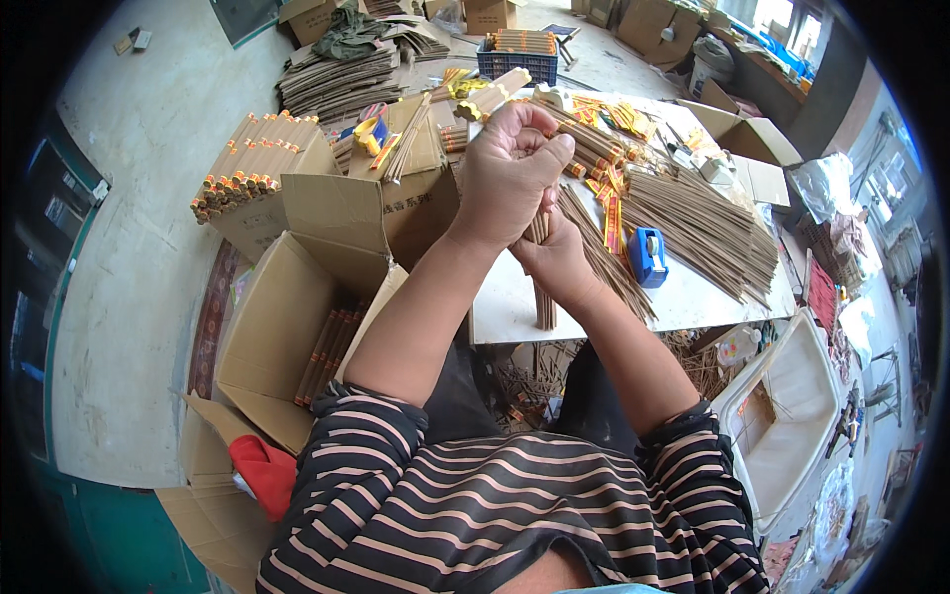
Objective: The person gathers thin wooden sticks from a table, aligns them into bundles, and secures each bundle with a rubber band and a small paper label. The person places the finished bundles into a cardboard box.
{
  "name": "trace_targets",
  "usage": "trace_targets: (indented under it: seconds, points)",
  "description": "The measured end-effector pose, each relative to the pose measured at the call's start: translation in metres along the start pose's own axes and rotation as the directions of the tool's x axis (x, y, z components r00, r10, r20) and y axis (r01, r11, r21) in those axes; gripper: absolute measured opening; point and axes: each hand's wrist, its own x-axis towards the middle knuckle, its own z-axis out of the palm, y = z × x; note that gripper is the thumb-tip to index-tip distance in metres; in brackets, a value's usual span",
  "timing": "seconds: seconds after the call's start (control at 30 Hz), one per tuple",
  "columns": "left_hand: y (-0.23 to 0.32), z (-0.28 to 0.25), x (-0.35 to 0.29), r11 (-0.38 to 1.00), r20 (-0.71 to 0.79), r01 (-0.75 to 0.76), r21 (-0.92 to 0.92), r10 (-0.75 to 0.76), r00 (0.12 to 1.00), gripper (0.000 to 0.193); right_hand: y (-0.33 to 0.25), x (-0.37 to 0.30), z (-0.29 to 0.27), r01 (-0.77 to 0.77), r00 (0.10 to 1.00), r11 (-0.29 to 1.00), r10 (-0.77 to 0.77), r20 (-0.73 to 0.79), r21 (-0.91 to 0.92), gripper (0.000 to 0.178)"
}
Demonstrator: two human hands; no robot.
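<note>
Head view shows the person's right hand (pixel 559 259) with its grip clamped around a bundle of sticks (pixel 544 305), which points downward, roughly upright, over the near edge of a white desk (pixel 503 309); whether its lower end touches the desk cannot be told. Just above, the left hand (pixel 510 173) is raised with curled fingers, the thumb near them, and it hides the bundle's upper part; whether its grip is clamped on anything cannot be told. To the right of the hands, a blue tape dispenser (pixel 648 257) stands on the desk, between loose brown sticks (pixel 594 259) and a wide fan of more sticks (pixel 705 234). Yellow and red paper strips (pixel 612 220) lie beyond the dispenser. Left of the desk, an open cardboard box (pixel 259 332) contains wrapped bundles (pixel 325 358), and a red cloth (pixel 264 475) hangs near its lower flap.
</note>
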Motion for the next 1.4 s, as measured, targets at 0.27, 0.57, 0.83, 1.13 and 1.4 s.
trace_targets:
  seconds: [0.27,0.57,0.83,1.13,1.4]
  points:
    - [-0.020,-0.010,-0.005,0.957,0.022,-0.192,0.220,0.192,0.981,0.076,0.011,0.004,0.001,0.064,0.998,0.997,-0.063,-0.031,0.050,0.023]
    - [-0.014,0.009,-0.026,0.974,-0.155,-0.093,0.205,0.126,0.980,0.017,0.014,0.002,0.006,0.384,0.903,0.898,-0.414,-0.118,-0.213,0.032]
    - [-0.015,0.005,-0.021,0.956,-0.055,-0.071,0.286,0.090,0.994,0.021,0.006,-0.002,0.011,0.366,0.916,0.927,-0.374,-0.147,-0.078,0.024]
    - [-0.052,-0.008,-0.023,0.897,-0.278,-0.125,0.424,0.260,0.925,0.025,0.012,0.006,0.017,0.372,0.910,0.916,-0.392,-0.134,-0.150,0.027]
    - [-0.010,0.010,-0.033,0.916,-0.038,-0.162,0.368,0.189,0.981,0.014,0.014,0.001,0.015,0.475,0.840,0.830,-0.526,-0.130,-0.293,0.031]
